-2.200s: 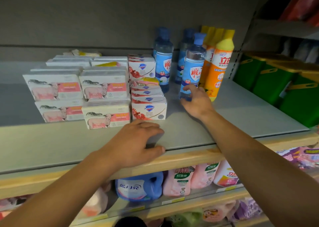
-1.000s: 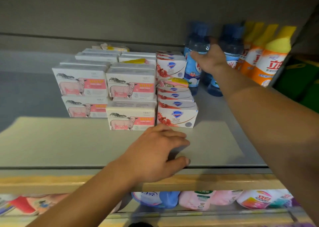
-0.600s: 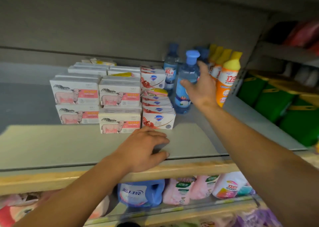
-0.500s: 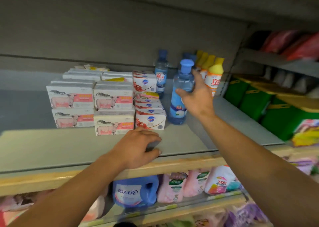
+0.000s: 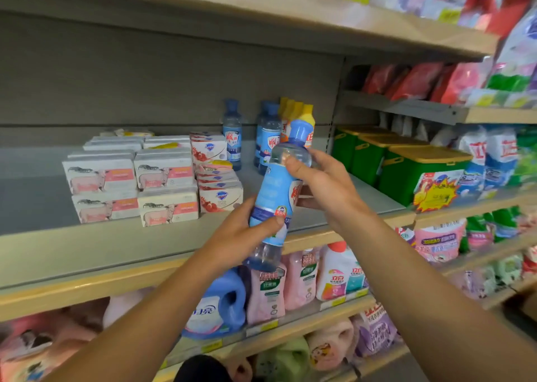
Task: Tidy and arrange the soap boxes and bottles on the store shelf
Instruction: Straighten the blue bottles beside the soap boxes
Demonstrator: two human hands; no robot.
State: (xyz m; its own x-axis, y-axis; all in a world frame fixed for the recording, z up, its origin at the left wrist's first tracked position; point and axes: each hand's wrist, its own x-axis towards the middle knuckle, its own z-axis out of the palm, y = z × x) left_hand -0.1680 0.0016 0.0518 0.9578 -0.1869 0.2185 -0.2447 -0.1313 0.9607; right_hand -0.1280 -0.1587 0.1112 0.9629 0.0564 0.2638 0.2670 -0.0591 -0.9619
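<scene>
Green tubs with yellow lids are sitting in a row in the neighbouring bay at 3 o'clock; the nearest one is carrying a yellow starburst sticker. Beside them, blue-and-white bags are standing at the far right. Red packets are lying on the grey upper ledge at 2 o'clock. On the lower shelf at 6 o'clock, a blue jug is sitting beside pink refill pouches and a white bottle with a red cap. Pink and purple pouches are lining the tier at 4 o'clock. The items at 12 o'clock are blurring beyond identification.
</scene>
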